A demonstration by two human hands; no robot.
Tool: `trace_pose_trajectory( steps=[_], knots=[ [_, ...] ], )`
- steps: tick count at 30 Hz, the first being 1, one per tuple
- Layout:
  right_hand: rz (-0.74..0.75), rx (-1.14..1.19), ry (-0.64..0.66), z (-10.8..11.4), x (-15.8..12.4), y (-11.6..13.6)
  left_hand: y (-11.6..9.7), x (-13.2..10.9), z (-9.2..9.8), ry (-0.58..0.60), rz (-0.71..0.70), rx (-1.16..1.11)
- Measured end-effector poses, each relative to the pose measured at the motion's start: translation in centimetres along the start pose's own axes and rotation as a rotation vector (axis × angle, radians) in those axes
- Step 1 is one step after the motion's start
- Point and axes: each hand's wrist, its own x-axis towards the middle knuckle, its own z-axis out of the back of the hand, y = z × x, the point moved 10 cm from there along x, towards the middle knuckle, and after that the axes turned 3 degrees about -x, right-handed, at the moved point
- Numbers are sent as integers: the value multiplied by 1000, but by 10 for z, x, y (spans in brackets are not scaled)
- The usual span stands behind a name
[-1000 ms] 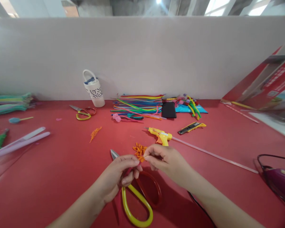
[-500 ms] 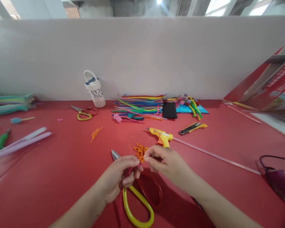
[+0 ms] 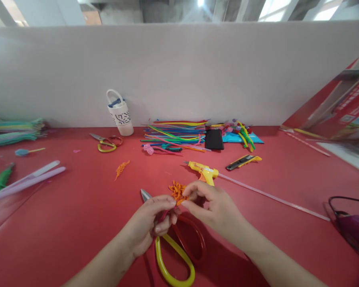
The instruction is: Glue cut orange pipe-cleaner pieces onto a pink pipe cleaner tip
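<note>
My left hand (image 3: 155, 217) is closed on a dark pink pipe cleaner (image 3: 152, 259), which hangs down toward the front. Its thumb and index finger pinch the upper end. My right hand (image 3: 209, 201) is just to the right, thumb and index tip parted, the thumb close to the left fingertips. Behind the fingertips lies a pile of short orange pipe cleaner pieces (image 3: 177, 189), partly covered by the right hand. Large scissors (image 3: 175, 251) with one yellow and one red handle loop lie under my hands, blade tip pointing away to the left.
Beyond my right hand lies a yellow glue gun (image 3: 205, 170) with a long glue stick, and a utility knife (image 3: 243, 161). Farther back are colourful pipe cleaners (image 3: 173, 133), a black phone-like slab (image 3: 214, 139), a white tumbler (image 3: 121, 117) and smaller scissors (image 3: 106, 142).
My right thumb and index finger have spread apart from their pinch near the left fingertips. The left hand keeps its grip and place.
</note>
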Motion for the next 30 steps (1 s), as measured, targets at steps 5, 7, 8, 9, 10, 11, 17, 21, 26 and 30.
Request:
trace_pose_trajectory(
  steps=[5, 7, 8, 9, 10, 11, 17, 21, 26, 30],
  knots=[
    [11, -19, 14, -3, 0, 4, -5, -2, -3, -4, -34, 38],
    [5, -7, 18, -4, 0, 3, -6, -2, -3, -8, -46, 45],
    [-1, 3, 17, -4, 0, 2, -7, -2, -3, -9, -52, 52],
    [-6, 10, 16, -4, 0, 2, -8, -2, -3, -9, -60, 64],
    [-11, 17, 15, -4, 0, 1, -8, -2, -3, -11, -67, 77],
    [-15, 22, 14, -4, 0, 1, -9, -2, -2, -17, -72, 92],
    [-27, 12, 3, -6, -1, 0, -15, -3, 2, -80, -121, 186],
    [-43, 173, -35, 3, 0, -3, -14, -4, 0, -46, -114, 127],
    [-34, 296, -97, 13, -2, -2, -14, -7, -5, 37, -120, 39],
    [99, 304, -22, 0, -7, 18, -14, -9, -2, 30, -146, -10]
  ],
)
